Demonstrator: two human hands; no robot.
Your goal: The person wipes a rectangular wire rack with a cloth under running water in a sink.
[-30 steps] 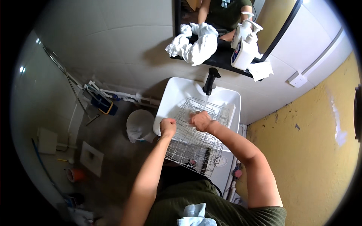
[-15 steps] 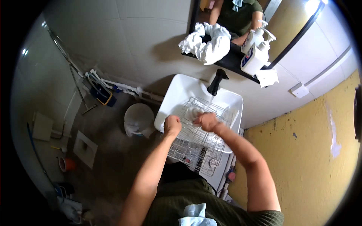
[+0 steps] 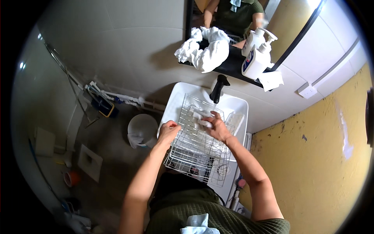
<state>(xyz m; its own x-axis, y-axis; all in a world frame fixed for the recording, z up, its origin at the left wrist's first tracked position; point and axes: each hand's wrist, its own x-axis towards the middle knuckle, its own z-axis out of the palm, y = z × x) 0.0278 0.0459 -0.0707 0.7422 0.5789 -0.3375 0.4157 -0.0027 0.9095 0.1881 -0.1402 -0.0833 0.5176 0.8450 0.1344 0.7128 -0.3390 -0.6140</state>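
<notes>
A wire rack (image 3: 189, 151) of thin silver bars lies tilted over the white sink (image 3: 170, 102), its near end jutting past the front rim toward my body. My left hand (image 3: 169, 132) pinches the rack's left edge. My right hand (image 3: 217, 128) has its fingers curled around a crumpled white cloth (image 3: 203, 121), which rests against the bars on the upper part of the rack. Just beyond it, the black faucet (image 3: 220, 89) points down into the basin.
Above the sink, a black shelf (image 3: 233, 65) under a mirror bears a bunched white cloth (image 3: 210, 52) and white pump bottles (image 3: 255, 60). A white bucket (image 3: 142, 124) stands on the floor to the left, near a floor drain plate (image 3: 95, 171). A yellow wall (image 3: 311, 167) borders the right side.
The rack has shifted slightly left and toward me. My left hand has moved a little left with it, and my right hand has gone from a blurred wrist-down pose to fingers curled over the cloth.
</notes>
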